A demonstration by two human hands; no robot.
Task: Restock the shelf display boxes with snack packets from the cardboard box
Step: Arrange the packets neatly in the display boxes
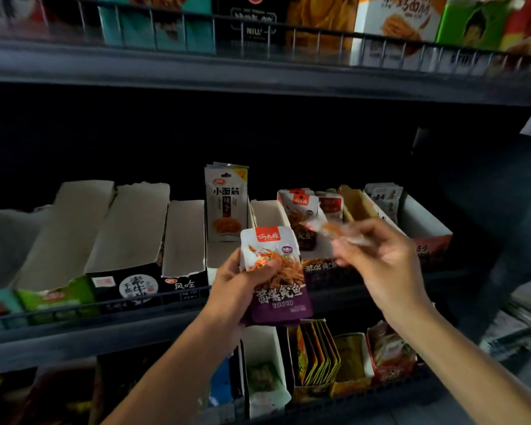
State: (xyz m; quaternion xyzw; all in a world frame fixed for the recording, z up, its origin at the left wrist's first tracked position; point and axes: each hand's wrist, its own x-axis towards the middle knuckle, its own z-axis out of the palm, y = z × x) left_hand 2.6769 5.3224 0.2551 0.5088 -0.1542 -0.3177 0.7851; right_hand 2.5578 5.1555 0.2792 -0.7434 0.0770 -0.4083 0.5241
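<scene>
We are holding a stack of purple-and-white squid packets (276, 277) in the left hand (242, 286), fingers curling round it; the front one is reading "YOU YU" under large Chinese characters, with a red brand patch at the top. The right hand (380, 265), to the right of the stack, is pinching a single packet (337, 230), motion-blurred, print unreadable. Just behind the stack, a purple display box (322, 265) is carrying matching packets standing upright. Left of that box, a white packet (226, 204) marked "小面筋" is standing tall in its own box. Further left, a black box (138, 285) is showing "素牛", and its neighbour (184, 282) "风吃". Above, a box is reading "NIU" (253, 23).
</scene>
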